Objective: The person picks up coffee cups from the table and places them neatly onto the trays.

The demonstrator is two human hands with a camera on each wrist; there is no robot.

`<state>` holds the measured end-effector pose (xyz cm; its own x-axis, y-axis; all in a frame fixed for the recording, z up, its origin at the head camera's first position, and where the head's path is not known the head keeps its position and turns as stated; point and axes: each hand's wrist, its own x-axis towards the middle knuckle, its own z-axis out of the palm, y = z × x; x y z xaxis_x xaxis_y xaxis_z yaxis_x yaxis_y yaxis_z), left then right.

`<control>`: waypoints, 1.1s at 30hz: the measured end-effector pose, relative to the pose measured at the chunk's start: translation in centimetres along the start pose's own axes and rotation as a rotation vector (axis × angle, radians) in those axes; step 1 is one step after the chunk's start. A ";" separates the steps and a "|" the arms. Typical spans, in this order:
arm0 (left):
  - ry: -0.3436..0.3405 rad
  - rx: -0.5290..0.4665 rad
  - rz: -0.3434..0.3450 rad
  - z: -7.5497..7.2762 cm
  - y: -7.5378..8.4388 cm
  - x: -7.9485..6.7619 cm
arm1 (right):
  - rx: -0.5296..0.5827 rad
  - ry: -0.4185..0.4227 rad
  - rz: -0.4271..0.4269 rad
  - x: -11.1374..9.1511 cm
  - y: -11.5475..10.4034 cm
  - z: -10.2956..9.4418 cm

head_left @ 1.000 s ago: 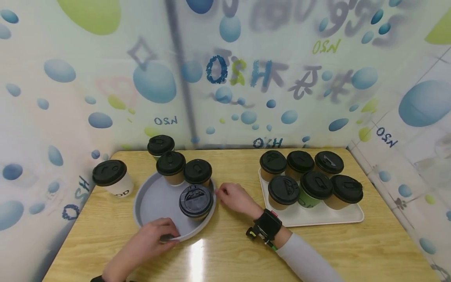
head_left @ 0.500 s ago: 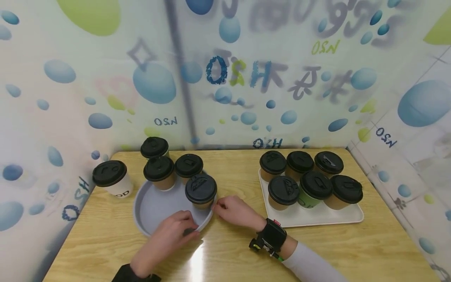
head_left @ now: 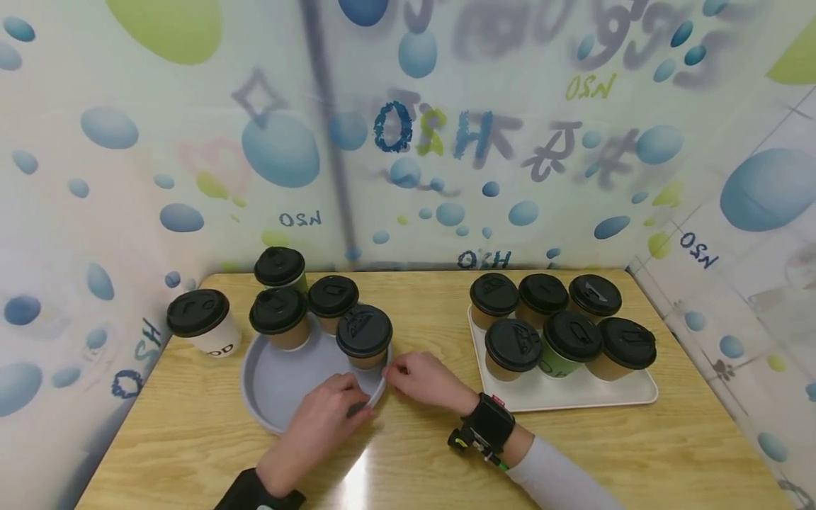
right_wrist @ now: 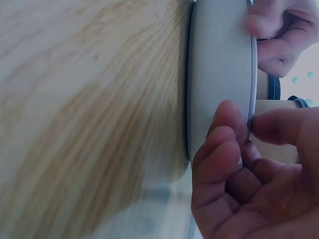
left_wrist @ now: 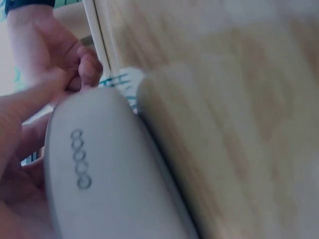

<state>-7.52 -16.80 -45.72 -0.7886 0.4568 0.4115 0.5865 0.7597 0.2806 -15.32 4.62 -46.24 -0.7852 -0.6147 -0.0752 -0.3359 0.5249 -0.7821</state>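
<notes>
In the head view, a round grey tray lies on the left of the table. Brown paper cups with black lids stand on it: one at left, one at back, one at right. My left hand grips the front-right rim, its fingers over the edge. At the right rim, my right hand pinches the edge between thumb and curled fingers. The right wrist view shows that pinch on the tray's side wall. Most of the left fingers are hidden in the left wrist view behind the wall.
A green lidded cup stands close behind the tray; its base is hidden. Left of the tray is a white lidded cup. On the right, a white rectangular tray holds several lidded cups. A patterned curtain hangs behind the wooden table.
The round tray has turned counterclockwise, carrying its cups round with it. My left hand has moved right along the rim. The green cup behind has shifted slightly left; my right hand came slightly nearer.
</notes>
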 end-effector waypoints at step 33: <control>0.789 -0.069 -0.208 -10.7 -11.2 -1.7 | 0.036 -0.007 0.015 0.1 0.1 0.1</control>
<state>-10.74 -31.01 -40.30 -0.5358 -0.1701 0.8270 0.4728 0.7510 0.4608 -15.40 4.60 -46.39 -0.7862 -0.6111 -0.0918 -0.3051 0.5130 -0.8023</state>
